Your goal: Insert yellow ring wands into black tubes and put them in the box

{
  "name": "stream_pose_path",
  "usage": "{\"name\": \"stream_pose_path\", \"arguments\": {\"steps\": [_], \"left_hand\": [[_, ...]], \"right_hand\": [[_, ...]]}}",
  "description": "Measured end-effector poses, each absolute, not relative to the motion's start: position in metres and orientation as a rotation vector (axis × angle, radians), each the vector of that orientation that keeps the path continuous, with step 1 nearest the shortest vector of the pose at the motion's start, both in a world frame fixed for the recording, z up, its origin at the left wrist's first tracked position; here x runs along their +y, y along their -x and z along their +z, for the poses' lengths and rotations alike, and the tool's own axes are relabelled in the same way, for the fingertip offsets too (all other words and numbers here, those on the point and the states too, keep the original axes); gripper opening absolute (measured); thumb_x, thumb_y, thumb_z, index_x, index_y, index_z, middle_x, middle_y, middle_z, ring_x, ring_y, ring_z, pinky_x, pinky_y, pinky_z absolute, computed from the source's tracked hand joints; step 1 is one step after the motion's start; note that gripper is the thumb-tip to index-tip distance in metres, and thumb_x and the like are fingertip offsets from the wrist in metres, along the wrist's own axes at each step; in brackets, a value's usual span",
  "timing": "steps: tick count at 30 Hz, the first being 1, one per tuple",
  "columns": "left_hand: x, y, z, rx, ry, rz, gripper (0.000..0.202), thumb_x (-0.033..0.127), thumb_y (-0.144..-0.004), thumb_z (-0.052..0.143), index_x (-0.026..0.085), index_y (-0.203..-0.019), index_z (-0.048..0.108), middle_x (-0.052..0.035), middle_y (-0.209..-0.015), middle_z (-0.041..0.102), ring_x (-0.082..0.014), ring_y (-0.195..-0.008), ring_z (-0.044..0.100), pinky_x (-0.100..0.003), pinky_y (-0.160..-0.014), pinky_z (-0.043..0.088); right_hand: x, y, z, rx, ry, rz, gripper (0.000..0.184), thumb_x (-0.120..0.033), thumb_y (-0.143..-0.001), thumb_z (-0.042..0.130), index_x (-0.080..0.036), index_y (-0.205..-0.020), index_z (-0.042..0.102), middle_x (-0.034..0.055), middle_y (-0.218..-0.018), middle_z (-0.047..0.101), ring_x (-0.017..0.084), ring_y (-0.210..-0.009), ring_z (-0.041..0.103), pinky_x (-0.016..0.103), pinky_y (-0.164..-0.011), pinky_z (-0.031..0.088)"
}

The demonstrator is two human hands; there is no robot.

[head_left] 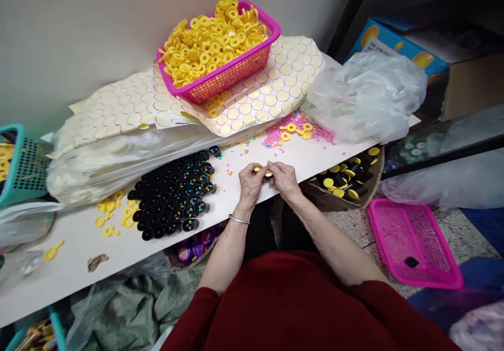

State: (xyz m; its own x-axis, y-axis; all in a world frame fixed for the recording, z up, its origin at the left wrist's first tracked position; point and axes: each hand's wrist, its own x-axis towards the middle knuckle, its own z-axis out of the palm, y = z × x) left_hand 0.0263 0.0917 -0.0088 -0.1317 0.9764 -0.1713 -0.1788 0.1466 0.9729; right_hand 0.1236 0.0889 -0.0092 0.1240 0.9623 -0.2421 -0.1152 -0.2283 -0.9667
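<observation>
At the front edge of the table (224,199), the person's left hand (251,184) and right hand (284,179) meet over a small yellow and black piece (269,175). Both are clamped on it with thumbs and fingertips, hiding most of it; whether it is one part or two cannot be told. That pinch looks like the weakest point: if the fingertips slipped under pressure, the piece would probably drop past the edge into the lap.

Along the same edge to the left stands a tight block of black cups (171,199), several with coloured bits inside. The closest are near the left wrist and its bracelet (239,219); an outward swing of that forearm could knock one over, toppling neighbours and spilling them. Beyond the hands lie loose pink beads (271,137) with yellow rings (291,128) among them; a tug on the plastic bag (378,94) at the table's right end could scatter them. Toward the back edge, a pink basket (236,75) heaped above its rim sits on layered sheets (271,99), and pulling those might tip it.
</observation>
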Motion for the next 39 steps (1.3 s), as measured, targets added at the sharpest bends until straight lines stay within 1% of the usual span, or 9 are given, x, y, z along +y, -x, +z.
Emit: {"name": "stream_pose_path", "arguments": {"steps": [12,16,20,22,26,29,33,36,39], "left_hand": [[0.093,-0.033,-0.006,1.260,-0.705,1.291,0.030,0.035,-0.057,0.076,0.013,-0.064,0.057,0.0067,-0.046,0.049,-0.0028,-0.037,0.040,-0.016,-0.038,0.027],[0.095,-0.030,-0.003,1.281,-0.657,1.289,0.039,0.035,-0.052,0.078,0.014,-0.074,0.055,0.0081,-0.047,0.050,-0.0036,-0.035,0.041,-0.016,-0.037,0.027],[0.088,-0.032,0.000,1.285,-0.710,1.307,0.040,0.046,-0.059,0.074,0.014,-0.071,0.054,0.0066,-0.047,0.049,-0.0048,-0.038,0.043,-0.017,-0.040,0.031],[0.080,-0.033,-0.002,1.202,-0.768,1.290,0.041,0.049,-0.059,0.073,0.012,-0.068,0.057,0.0050,-0.049,0.051,-0.0050,-0.043,0.045,-0.018,-0.044,0.035],[0.057,-0.038,-0.006,1.067,-0.913,1.222,0.046,0.036,-0.049,0.082,0.012,-0.085,0.067,0.0017,-0.069,0.061,-0.0070,-0.060,0.052,-0.021,-0.061,0.043],[0.040,-0.040,-0.003,1.047,-1.108,1.176,0.044,0.032,-0.050,0.084,0.015,-0.088,0.070,-0.0002,-0.080,0.062,-0.0095,-0.069,0.053,-0.024,-0.068,0.045],[0.019,-0.041,0.003,1.050,-1.405,1.106,0.033,0.034,-0.055,0.082,0.020,-0.084,0.072,-0.0017,-0.082,0.063,-0.0149,-0.082,0.053,-0.031,-0.080,0.044],[0.008,-0.040,0.007,0.902,-1.502,1.037,0.034,0.038,-0.058,0.082,0.021,-0.086,0.072,-0.0028,-0.084,0.063,-0.0168,-0.086,0.053,-0.035,-0.085,0.043],[0.001,-0.040,0.011,0.733,-1.598,0.951,0.038,0.042,-0.059,0.080,0.022,-0.090,0.072,-0.0053,-0.091,0.063,-0.0202,-0.098,0.053,-0.039,-0.093,0.042]], "right_hand": [[0.092,-0.120,-0.008,-0.825,1.434,1.398,0.032,-0.049,-0.071,0.061,-0.018,-0.067,0.052,-0.0059,-0.042,0.048,0.007,-0.031,0.044,0.017,-0.028,0.034],[0.089,-0.114,-0.007,-0.797,1.427,1.363,0.029,-0.045,-0.074,0.058,-0.018,-0.068,0.051,-0.0059,-0.041,0.048,0.008,-0.031,0.045,0.018,-0.029,0.036],[0.087,-0.114,-0.004,-0.741,1.385,1.366,0.026,-0.043,-0.075,0.059,-0.019,-0.071,0.051,-0.0051,-0.043,0.051,0.010,-0.034,0.048,0.020,-0.032,0.040],[0.081,-0.116,-0.001,-0.663,1.342,1.369,0.024,-0.040,-0.074,0.061,-0.019,-0.070,0.050,-0.0047,-0.048,0.053,0.010,-0.038,0.050,0.021,-0.035,0.042],[0.057,-0.127,0.008,-0.446,1.189,1.454,0.022,-0.033,-0.068,0.067,-0.020,-0.072,0.050,-0.0028,-0.063,0.060,0.011,-0.054,0.058,0.026,-0.051,0.051],[0.027,-0.142,0.018,-0.404,1.118,1.526,0.025,-0.029,-0.064,0.072,-0.019,-0.075,0.051,-0.0024,-0.069,0.061,0.012,-0.062,0.059,0.026,-0.056,0.050],[-0.012,-0.165,0.026,-0.445,1.050,1.654,0.025,-0.036,-0.072,0.068,-0.019,-0.079,0.051,-0.0024,-0.071,0.061,0.011,-0.059,0.059,0.025,-0.053,0.050],[-0.026,-0.182,0.023,-0.444,1.119,1.766,0.027,-0.043,-0.079,0.061,-0.018,-0.077,0.052,-0.0017,-0.062,0.058,0.011,-0.047,0.057,0.022,-0.042,0.047],[-0.026,-0.192,0.015,-0.388,1.135,1.825,0.024,-0.037,-0.076,0.065,-0.016,-0.073,0.053,-0.0029,-0.058,0.056,0.009,-0.044,0.053,0.019,-0.037,0.042]]}}
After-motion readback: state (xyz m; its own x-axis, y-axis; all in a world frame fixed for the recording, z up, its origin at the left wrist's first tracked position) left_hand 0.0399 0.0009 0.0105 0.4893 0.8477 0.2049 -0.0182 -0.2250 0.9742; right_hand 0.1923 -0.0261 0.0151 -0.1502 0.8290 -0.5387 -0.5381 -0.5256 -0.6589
